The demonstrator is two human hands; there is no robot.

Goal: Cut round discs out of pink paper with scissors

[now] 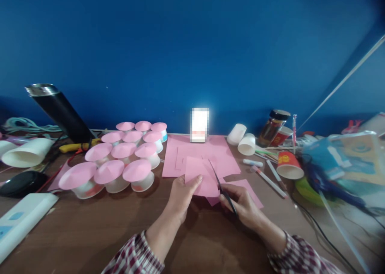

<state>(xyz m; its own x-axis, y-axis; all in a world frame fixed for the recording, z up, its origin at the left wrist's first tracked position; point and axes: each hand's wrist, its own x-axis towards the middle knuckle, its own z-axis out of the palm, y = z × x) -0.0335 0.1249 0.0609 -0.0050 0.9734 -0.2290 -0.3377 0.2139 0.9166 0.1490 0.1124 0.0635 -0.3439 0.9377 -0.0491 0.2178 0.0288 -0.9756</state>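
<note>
My left hand (183, 196) pinches the lower left part of a pink paper sheet (200, 172), thumb on top. In my right hand (243, 204) is a pair of scissors (223, 190), whose dark blades point up and lie along the sheet's right side. Whether the blades are parted I cannot tell. Beneath the held sheet lie a larger pink sheet (227, 154) and, partly covered, another pink piece (248, 190) near my right hand. To the left stand several upturned paper cups (87, 188), each capped with a shallow pink paper cone (78, 174).
A bright, blurred-out upright screen (199, 125) stands against the blue wall. Left are a black flask (61, 109), a power strip (25, 222) and a white cup (28, 153). Right are white cups (247, 144), markers (270, 182), a red cup (289, 166), a jar (273, 127) and a cable.
</note>
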